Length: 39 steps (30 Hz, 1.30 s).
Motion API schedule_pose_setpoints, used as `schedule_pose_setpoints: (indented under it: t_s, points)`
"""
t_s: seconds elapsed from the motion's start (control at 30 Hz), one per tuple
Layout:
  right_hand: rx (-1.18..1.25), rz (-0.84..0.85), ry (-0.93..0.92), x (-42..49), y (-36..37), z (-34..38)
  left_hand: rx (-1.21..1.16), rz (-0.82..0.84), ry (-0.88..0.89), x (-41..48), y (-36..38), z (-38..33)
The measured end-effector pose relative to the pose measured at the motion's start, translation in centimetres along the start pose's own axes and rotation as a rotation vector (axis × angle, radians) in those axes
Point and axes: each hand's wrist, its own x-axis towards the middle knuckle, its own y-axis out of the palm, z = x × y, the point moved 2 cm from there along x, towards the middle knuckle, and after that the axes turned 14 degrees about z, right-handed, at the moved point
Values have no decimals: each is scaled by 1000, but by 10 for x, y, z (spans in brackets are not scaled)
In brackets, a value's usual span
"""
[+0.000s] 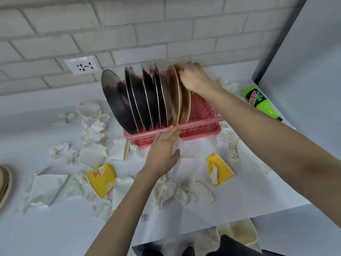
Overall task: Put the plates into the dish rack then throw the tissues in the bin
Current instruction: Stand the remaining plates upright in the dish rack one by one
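A pink dish rack (201, 127) stands on the white counter against the wall. Several steel plates (120, 100) stand upright in it on the left, with two beige plates (185, 108) at the right end. My right hand (193, 77) grips the top rim of the rightmost beige plate. My left hand (163, 148) lies flat with straight fingers against the rack's front rim. Crumpled white tissues (94, 126) lie scattered all over the counter around the rack. More beige plates (5, 183) sit stacked at the far left edge.
Two yellow paper packets (101, 179) (218, 169) lie among the tissues. A green soda bottle (260, 101) lies on its side at the right by a grey wall. A cream bin (238, 232) stands on the floor below the counter edge. A wall socket (82, 66) is behind.
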Motion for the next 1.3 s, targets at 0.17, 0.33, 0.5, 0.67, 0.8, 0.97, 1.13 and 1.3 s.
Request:
schedule_pose_setpoints:
  t_s: [0.17, 0.33, 0.5, 0.67, 0.8, 0.97, 1.13, 1.3]
  points:
    - [-91, 4, -28, 3, -3, 9, -3, -6, -1, 0, 1, 1]
    - [60, -8, -48, -2, 4, 10, -5, -8, 0, 0, 2, 2]
    - [181, -22, -17, -7, 4, 0, -30, 4, -4, -1, 1, 0]
    - [213, 17, 0, -14, 3, -7, -49, 22, -8, -1, -1, 0]
    - [169, 62, -24, -21, 1, -13, -76, 14, -10, -1, -2, -2]
    - [169, -6, -19, -39, -4, -21, -121, -29, 3, -4, -7, -5]
    - [87, -140, -98, -89, -5, -22, -355, -178, -54, -25, -21, -5]
    - [252, -24, -259, -149, 26, -8, -617, -224, -137, -62, -30, -4]
